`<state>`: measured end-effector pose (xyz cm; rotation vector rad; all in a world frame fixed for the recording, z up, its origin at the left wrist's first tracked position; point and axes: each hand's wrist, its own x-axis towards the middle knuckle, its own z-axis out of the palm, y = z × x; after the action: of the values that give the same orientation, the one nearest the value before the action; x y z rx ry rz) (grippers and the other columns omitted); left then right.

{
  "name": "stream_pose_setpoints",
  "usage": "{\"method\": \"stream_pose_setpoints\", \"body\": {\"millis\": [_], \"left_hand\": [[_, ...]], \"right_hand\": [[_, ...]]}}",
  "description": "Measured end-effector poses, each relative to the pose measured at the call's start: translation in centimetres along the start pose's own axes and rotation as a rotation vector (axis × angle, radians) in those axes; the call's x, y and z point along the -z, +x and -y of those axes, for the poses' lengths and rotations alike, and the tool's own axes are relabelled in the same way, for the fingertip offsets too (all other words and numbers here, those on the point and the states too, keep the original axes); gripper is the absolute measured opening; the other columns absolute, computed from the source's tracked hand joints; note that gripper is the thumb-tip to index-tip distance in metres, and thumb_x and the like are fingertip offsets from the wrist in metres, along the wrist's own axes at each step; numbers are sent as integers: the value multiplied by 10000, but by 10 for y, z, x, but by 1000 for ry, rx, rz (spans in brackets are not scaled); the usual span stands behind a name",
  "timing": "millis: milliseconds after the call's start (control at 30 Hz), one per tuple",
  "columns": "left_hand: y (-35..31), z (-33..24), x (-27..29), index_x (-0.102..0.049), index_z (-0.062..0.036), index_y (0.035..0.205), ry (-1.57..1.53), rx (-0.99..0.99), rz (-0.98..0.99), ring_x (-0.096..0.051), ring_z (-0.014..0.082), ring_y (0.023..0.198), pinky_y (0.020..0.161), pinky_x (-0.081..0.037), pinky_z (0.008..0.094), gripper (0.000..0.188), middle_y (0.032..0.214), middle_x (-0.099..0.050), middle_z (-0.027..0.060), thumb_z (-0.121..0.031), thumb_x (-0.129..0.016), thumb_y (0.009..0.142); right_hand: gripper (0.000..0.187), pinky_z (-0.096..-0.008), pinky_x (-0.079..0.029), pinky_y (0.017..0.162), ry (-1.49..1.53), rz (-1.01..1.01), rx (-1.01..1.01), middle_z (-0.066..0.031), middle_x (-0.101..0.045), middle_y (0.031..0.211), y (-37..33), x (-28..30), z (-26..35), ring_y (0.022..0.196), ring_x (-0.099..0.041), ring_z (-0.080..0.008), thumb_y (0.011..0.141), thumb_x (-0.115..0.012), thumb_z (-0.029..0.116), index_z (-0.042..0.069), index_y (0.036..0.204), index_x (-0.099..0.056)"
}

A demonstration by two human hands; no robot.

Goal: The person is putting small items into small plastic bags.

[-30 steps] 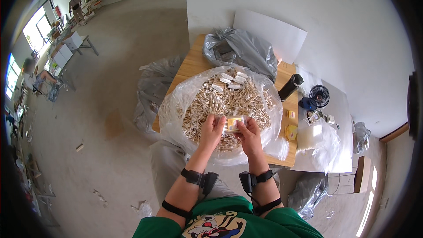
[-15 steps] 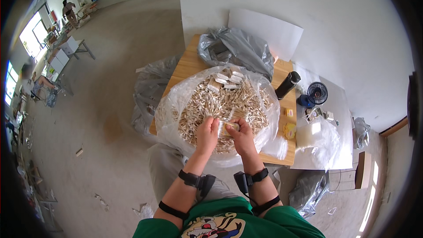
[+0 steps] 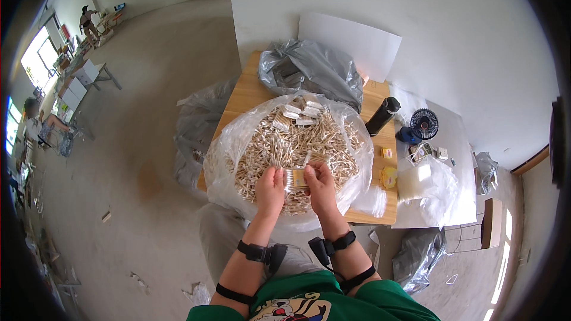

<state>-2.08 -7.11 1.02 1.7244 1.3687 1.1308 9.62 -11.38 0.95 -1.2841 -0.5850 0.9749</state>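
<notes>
A small clear pack of cotton swabs with a yellow label (image 3: 296, 179) is stretched level between my hands. My left hand (image 3: 270, 191) is closed at its left end, fingertips pressed together. My right hand (image 3: 321, 188) pinches the right end, thumb and fingers on the label side. Right below them spreads a big heap of loose cotton swabs (image 3: 321, 137) inside a wide clear plastic bag (image 3: 223, 163) with its mouth rolled open. Several filled packs of cotton swabs (image 3: 297, 110) lie on the heap's far side.
The bag rests on a wooden table (image 3: 241, 98). Behind it sits a grey plastic bag (image 3: 315, 68); a black bottle (image 3: 382, 116), a small fan (image 3: 423, 125), yellow labels (image 3: 388, 176) and clear plastic sleeves (image 3: 428, 193) are at right. Two people are far left, one seated (image 3: 41, 125).
The pack now lies more squarely between both hands, with more of its label showing. My hands have shifted slightly left and down in the picture, and the whole view has moved a little.
</notes>
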Motion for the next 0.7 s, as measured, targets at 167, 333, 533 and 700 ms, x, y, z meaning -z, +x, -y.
{"method": "stream_pose_setpoints", "body": {"millis": [167, 333, 533, 700], "left_hand": [[-2, -6, -4, -482, -10, 749, 13, 23, -3, -508, 350, 535, 508, -385, 410, 269, 601, -518, 176, -209, -511, 929], [-4, -15, -2, -487, -13, 758, 25, 13, -37, -512, 355, 533, 508, -386, 415, 261, 594, -516, 175, -207, -503, 932], [-4, -14, 1, -511, -20, 792, 27, 0, -63, -522, 361, 544, 513, -396, 417, 220, 604, -530, 172, -193, -500, 928], [-7, -3, -9, -523, -25, 807, 85, -97, -128, -531, 369, 559, 518, -403, 420, 203, 626, -551, 165, -190, -504, 924]], "right_hand": [[130, -162, -318, 418, 0, 14, -53, 55, -534, 737, 1, 2, -4, 549, -435, -10, 911, -583, 213, 108, 959, -524], [125, -163, -307, 410, 118, 18, -124, 56, -532, 728, -6, -9, 1, 534, -436, -14, 898, -601, 189, 121, 963, -519], [114, -162, -285, 407, 49, -20, -2, 51, -519, 725, -3, -11, -3, 527, -420, -17, 935, -543, 224, 113, 942, -515], [201, -214, -303, 468, -117, -82, 50, 35, -469, 664, -1, -12, -17, 553, -371, -40, 947, -526, 253, 59, 894, -526]]}}
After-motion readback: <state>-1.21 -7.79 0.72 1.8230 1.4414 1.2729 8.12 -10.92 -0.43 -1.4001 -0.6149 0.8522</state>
